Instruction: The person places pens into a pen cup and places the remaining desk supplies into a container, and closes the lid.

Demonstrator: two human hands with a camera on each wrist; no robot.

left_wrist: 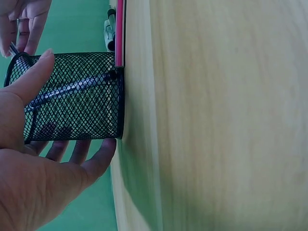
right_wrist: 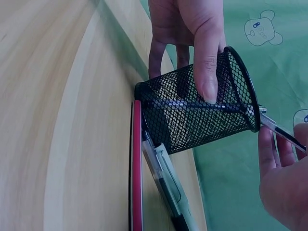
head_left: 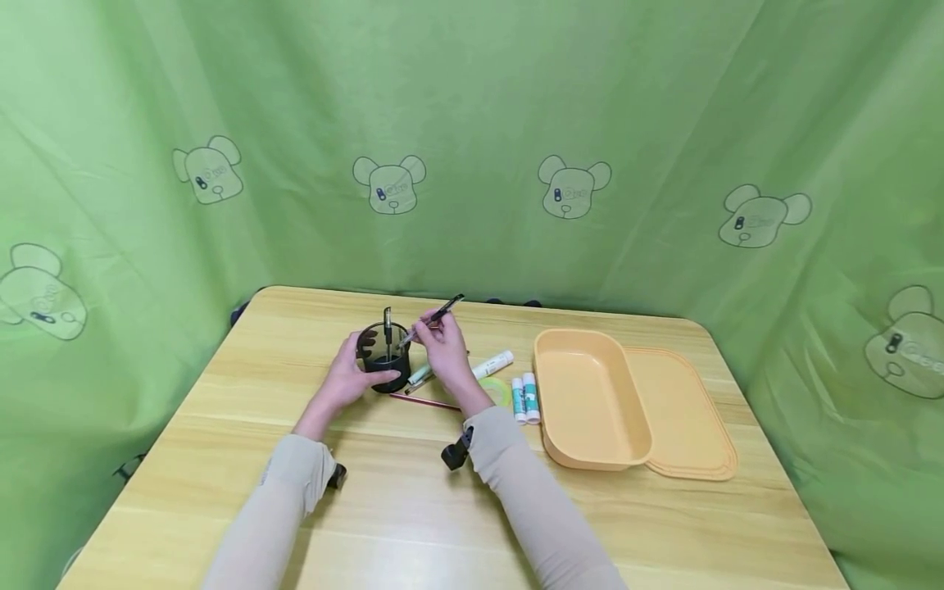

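Observation:
My left hand grips a black mesh pen holder, thumb on one side and fingers on the other. The holder stands on the table, and one black-capped pen leans inside it. My right hand pinches a clear-barrelled pen with a black end, tilted, its lower tip right at the holder's rim in the right wrist view. Close by the holder's base lie a red pencil, another clear pen and a pale green pen-like item.
Right of the hands lie a white tube, a yellow-green tape roll and two glue sticks. An orange plastic box stands farther right, its flat lid beside it. A green curtain hangs behind the wooden table.

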